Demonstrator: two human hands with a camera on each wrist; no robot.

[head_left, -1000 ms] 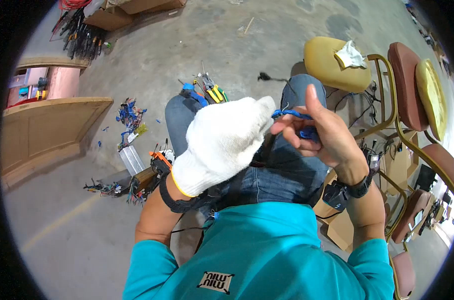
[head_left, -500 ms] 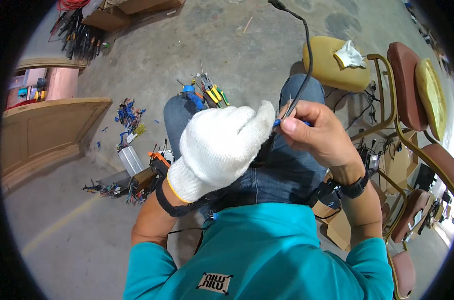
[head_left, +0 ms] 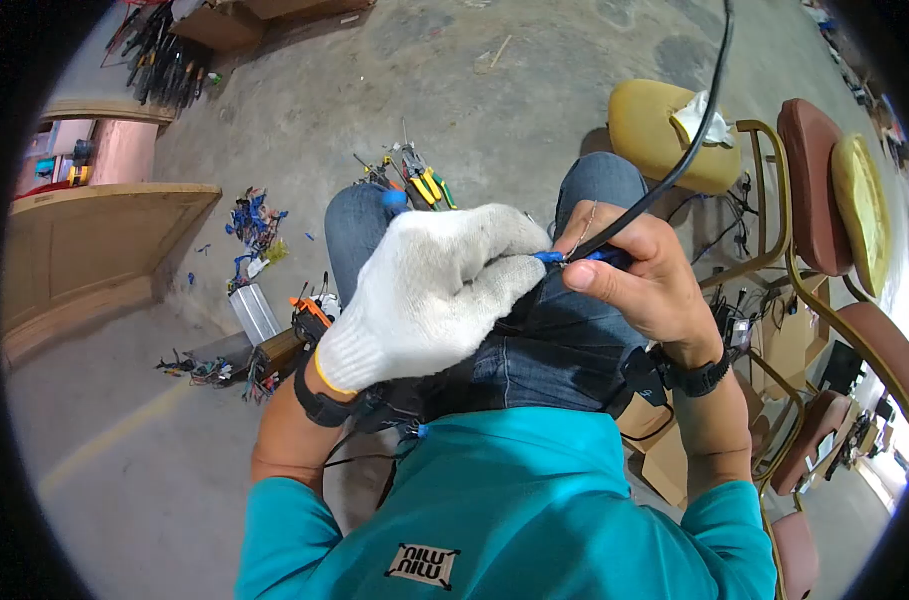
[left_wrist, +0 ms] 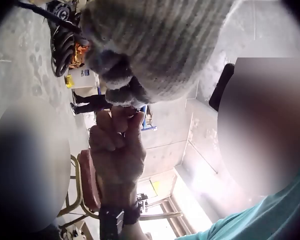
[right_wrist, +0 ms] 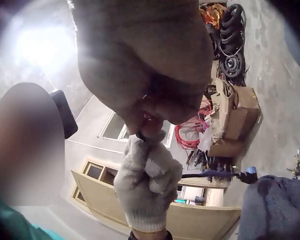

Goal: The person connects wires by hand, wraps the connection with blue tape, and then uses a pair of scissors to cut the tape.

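My left hand [head_left: 434, 295], in a white glove, pinches one end of a blue piece [head_left: 548, 257] between thumb and fingers. The bare right hand [head_left: 642, 262] holds a black cable [head_left: 686, 160] and a thin bare wire [head_left: 583, 228] between thumb and index finger, close beside the glove's fingertips. The cable slants up to the top right edge. In the left wrist view, the glove [left_wrist: 155, 45] meets the bare fingers [left_wrist: 117, 142]. The right wrist view shows the bare hand [right_wrist: 145, 55] above the glove [right_wrist: 147, 182]; their fingertips hide the held ends.
Pliers [head_left: 429, 185] and other tools lie on the floor beyond the left knee [head_left: 354, 235]. Wire scraps [head_left: 254, 222], a metal case [head_left: 254, 312] and an orange-handled tool [head_left: 309, 308] are at the left. Chairs [head_left: 664, 135] stand at the right, with cables and cardboard near them.
The right thumb and fingers have closed from a spread pose onto the cable and wire. The black cable has risen and swung rightward. The gloved thumb and fingers now pinch the blue piece in plain view.
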